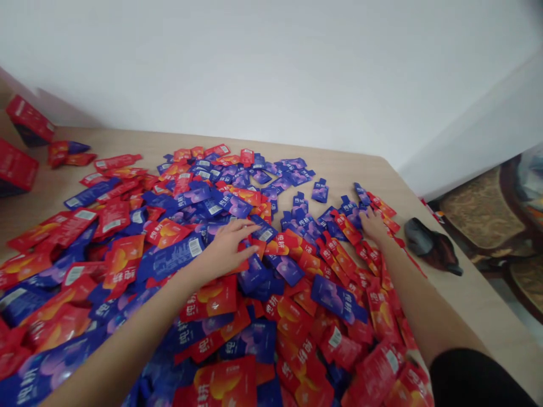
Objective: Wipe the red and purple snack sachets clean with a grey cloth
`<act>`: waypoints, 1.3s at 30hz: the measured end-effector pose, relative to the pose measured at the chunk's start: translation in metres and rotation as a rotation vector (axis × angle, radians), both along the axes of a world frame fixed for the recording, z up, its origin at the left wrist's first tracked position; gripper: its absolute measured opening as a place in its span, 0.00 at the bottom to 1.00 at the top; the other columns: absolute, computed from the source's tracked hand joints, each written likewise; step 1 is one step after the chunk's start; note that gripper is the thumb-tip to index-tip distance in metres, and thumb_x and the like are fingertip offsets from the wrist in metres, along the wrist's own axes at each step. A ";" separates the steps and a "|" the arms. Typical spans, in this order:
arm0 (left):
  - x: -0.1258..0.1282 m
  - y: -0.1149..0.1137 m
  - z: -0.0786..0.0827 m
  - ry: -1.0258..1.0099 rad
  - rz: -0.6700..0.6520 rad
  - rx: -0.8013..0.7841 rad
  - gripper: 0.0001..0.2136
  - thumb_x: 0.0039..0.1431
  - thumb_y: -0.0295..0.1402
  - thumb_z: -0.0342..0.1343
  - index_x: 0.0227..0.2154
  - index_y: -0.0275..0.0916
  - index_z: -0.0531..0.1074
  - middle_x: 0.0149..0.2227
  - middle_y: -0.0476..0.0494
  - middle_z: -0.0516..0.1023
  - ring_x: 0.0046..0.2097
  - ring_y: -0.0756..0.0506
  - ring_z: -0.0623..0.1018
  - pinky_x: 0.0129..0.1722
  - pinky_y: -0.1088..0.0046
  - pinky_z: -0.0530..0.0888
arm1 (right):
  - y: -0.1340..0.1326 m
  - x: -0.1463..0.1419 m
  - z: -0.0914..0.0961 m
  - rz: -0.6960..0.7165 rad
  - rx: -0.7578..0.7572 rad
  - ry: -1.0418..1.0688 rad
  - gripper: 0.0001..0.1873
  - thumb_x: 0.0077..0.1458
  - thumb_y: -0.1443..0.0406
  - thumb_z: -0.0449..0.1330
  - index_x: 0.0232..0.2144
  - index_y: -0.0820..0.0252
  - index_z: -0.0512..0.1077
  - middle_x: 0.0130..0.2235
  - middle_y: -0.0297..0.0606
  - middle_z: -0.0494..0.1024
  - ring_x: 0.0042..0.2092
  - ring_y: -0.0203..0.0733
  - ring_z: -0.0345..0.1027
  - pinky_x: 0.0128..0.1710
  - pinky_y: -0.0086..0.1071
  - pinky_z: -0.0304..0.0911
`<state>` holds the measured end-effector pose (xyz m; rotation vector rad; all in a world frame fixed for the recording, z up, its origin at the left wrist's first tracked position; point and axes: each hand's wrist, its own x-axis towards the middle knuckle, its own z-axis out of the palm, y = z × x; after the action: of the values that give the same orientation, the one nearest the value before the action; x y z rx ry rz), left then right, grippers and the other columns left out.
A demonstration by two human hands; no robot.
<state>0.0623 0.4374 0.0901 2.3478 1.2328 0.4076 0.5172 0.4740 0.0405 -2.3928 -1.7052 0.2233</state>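
A big heap of flat red pouches and blue-purple pouches covers a light wooden table. My left hand lies flat on the middle of the heap with its fingers stretched out and spread, touching red and blue pouches. My right hand reaches further back and to the right; it rests among blue pouches near the table's right side, fingers curled down on the pile, and I cannot make out whether they hold one.
Two red boxes stand at the far left of the table. A dark crumpled cloth lies by the right edge. Beyond that edge are patterned chair cushions. A white wall runs behind the table.
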 end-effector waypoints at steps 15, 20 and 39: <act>-0.090 -0.123 -0.045 0.273 0.231 0.220 0.46 0.45 0.52 0.64 0.67 0.50 0.54 0.72 0.34 0.42 0.70 0.24 0.45 0.63 0.41 0.47 | -0.111 -0.279 0.017 0.871 -0.083 0.190 0.67 0.37 0.32 0.60 0.70 0.52 0.41 0.72 0.46 0.37 0.71 0.61 0.32 0.66 0.60 0.38; -0.095 -0.087 -0.063 0.206 0.306 0.274 0.45 0.42 0.59 0.64 0.64 0.50 0.62 0.71 0.33 0.44 0.69 0.24 0.47 0.64 0.44 0.44 | -0.088 -0.310 -0.012 0.859 -0.074 0.159 0.66 0.35 0.33 0.62 0.69 0.53 0.47 0.72 0.50 0.37 0.71 0.62 0.33 0.66 0.60 0.37; -0.096 -0.013 -0.035 0.308 0.284 0.043 0.49 0.50 0.53 0.62 0.69 0.43 0.46 0.72 0.30 0.35 0.70 0.26 0.38 0.63 0.39 0.46 | -0.038 -0.321 0.008 0.730 -0.078 0.237 0.44 0.53 0.54 0.63 0.67 0.58 0.53 0.71 0.53 0.41 0.71 0.60 0.32 0.67 0.57 0.35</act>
<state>-0.0337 0.4245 0.0546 2.3378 1.7274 0.1648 0.1967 0.4360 0.0482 -1.5939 -2.3868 0.6510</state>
